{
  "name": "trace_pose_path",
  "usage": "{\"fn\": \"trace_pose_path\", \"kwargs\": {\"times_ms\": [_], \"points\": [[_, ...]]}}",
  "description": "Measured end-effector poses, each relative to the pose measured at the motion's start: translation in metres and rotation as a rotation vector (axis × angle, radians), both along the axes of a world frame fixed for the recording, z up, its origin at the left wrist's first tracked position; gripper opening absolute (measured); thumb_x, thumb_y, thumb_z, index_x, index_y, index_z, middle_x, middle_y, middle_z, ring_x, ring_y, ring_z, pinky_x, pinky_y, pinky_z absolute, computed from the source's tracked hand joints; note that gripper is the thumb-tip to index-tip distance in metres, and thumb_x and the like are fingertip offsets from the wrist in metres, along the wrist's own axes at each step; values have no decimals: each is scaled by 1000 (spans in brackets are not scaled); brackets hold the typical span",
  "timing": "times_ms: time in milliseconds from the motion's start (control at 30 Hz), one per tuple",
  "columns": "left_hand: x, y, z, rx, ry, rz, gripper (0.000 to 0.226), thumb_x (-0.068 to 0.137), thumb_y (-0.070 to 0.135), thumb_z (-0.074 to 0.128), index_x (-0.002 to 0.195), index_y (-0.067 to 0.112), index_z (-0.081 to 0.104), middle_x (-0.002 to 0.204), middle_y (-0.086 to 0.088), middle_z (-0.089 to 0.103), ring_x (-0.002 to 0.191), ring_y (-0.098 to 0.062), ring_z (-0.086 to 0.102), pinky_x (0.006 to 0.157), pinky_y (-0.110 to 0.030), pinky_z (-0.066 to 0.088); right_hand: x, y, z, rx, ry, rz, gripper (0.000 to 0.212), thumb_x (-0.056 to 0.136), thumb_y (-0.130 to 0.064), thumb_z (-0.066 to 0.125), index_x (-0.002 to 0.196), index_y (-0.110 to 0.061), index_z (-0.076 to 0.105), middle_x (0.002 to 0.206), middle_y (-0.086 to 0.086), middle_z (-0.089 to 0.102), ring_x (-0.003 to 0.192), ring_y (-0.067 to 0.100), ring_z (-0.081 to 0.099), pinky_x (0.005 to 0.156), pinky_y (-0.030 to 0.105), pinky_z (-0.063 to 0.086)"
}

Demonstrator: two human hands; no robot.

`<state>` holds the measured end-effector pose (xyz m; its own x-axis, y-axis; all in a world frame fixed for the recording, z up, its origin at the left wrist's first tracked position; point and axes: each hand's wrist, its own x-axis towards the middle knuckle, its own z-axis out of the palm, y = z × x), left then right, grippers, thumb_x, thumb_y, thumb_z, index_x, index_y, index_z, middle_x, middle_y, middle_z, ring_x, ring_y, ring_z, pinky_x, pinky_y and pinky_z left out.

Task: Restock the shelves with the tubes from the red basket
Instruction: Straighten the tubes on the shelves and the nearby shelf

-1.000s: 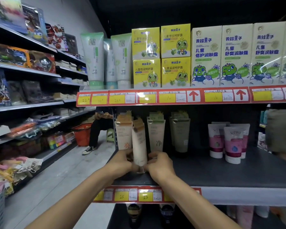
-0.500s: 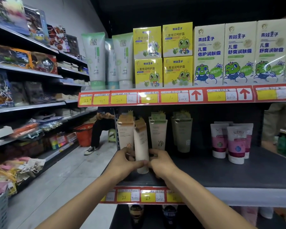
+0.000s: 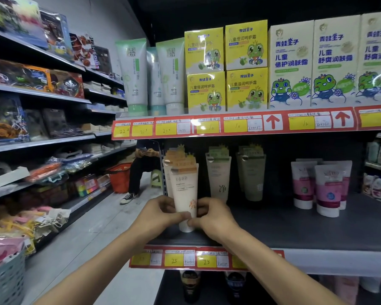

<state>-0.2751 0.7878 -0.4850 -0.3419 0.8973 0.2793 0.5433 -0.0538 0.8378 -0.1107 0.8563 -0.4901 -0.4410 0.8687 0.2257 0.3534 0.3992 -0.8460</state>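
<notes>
A cream tube with an orange top band [image 3: 185, 186] stands cap-down on the dark middle shelf [image 3: 295, 232], its label facing me. My left hand [image 3: 161, 213] grips its lower left side and my right hand [image 3: 213, 215] grips its lower right side, fingertips meeting at the front. Another orange-topped tube [image 3: 168, 164] stands right behind it. To the right stand cream tubes with green tops [image 3: 219, 175] and pink-and-white tubes [image 3: 327, 188]. A red basket [image 3: 119, 177] sits on the aisle floor far back; I cannot see what it holds.
The shelf above carries tall green-white tubes [image 3: 133, 75] and yellow frog-print boxes [image 3: 246, 69]. A seated person [image 3: 141, 168] is in the aisle by the basket. Left shelving [image 3: 42, 139] holds packaged goods. A grey basket [image 3: 5, 280] is at lower left.
The tube has been turned from edge-on and slightly tilted to upright with its label facing me. Both hands stayed on its lower part.
</notes>
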Motion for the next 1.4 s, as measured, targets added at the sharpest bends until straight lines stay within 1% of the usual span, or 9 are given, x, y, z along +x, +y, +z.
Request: {"fn": "trace_pose_path", "kwargs": {"times_ms": [100, 200, 367, 767, 1000, 1167, 1233, 1333, 1400], "points": [[-4, -1, -2, 10, -6, 13, 39, 75, 29, 89, 106, 17, 69, 94, 0, 76, 86, -9, 72, 71, -18, 53, -8, -3, -2, 23, 8, -16, 45, 73, -14, 87, 115, -17, 71, 102, -5, 75, 94, 8, 70, 85, 26, 57], [-11, -1, -1, -7, 3, -5, 36, 75, 28, 89, 106, 19, 72, 94, 1, 78, 87, -9, 74, 81, -26, 58, -14, -4, -3, 47, 9, -60, 43, 70, -21, 90, 108, -20, 70, 99, -6, 75, 93, 9, 70, 89, 34, 59], [-18, 3, -2, -11, 15, -6, 34, 78, 26, 87, 108, 20, 72, 95, 5, 78, 86, -6, 74, 73, -19, 56, -22, -4, -6, 73, 9, -93, 44, 71, -25, 90, 109, -21, 69, 103, -6, 74, 96, 12, 70, 87, 32, 58], [-24, 7, -5, -28, 48, 25, 35, 88, 27, 78, 121, 20, 70, 109, 11, 75, 97, -4, 70, 70, -11, 51, -35, -2, -8, 84, 15, -134, 45, 74, -28, 90, 112, -18, 68, 112, -1, 74, 104, 15, 70, 89, 33, 59], [-23, -2, -1, -50, 48, 77, 34, 87, 28, 79, 120, 20, 70, 108, 8, 74, 99, -8, 69, 77, -20, 52, -30, -10, -7, 51, 26, -129, 49, 74, -26, 90, 116, -16, 65, 118, 2, 71, 107, 19, 69, 88, 34, 59], [-7, -34, 15, 79, 88, 149, 35, 89, 37, 76, 121, 27, 67, 108, 14, 70, 102, -3, 65, 77, -17, 50, -6, -24, 4, 43, 197, -118, 66, 80, -25, 85, 137, -24, 52, 113, -6, 63, 103, 15, 66, 83, 38, 62], [7, -51, 26, 167, 46, 153, 38, 88, 40, 75, 123, 26, 68, 114, 13, 71, 105, -2, 65, 80, -18, 50, 15, -33, 13, 15, 290, -88, 64, 80, -25, 84, 136, -28, 52, 114, -5, 63, 100, 11, 66, 82, 37, 63], [43, -77, 43, 275, -71, 122, 36, 88, 38, 74, 123, 27, 70, 115, 13, 73, 105, 0, 66, 82, -16, 49, 57, -50, 32, 35, 364, -48, 57, 81, -29, 83, 131, -29, 56, 115, -6, 64, 104, 8, 64, 92, 34, 59], [68, -93, 52, 311, -136, 75, 35, 88, 38, 74, 122, 30, 71, 113, 14, 74, 103, 4, 67, 86, -18, 50, 87, -65, 47, 26, 418, -20, 52, 82, -30, 83, 128, -26, 60, 115, -5, 67, 106, 9, 66, 95, 38, 58]]}}
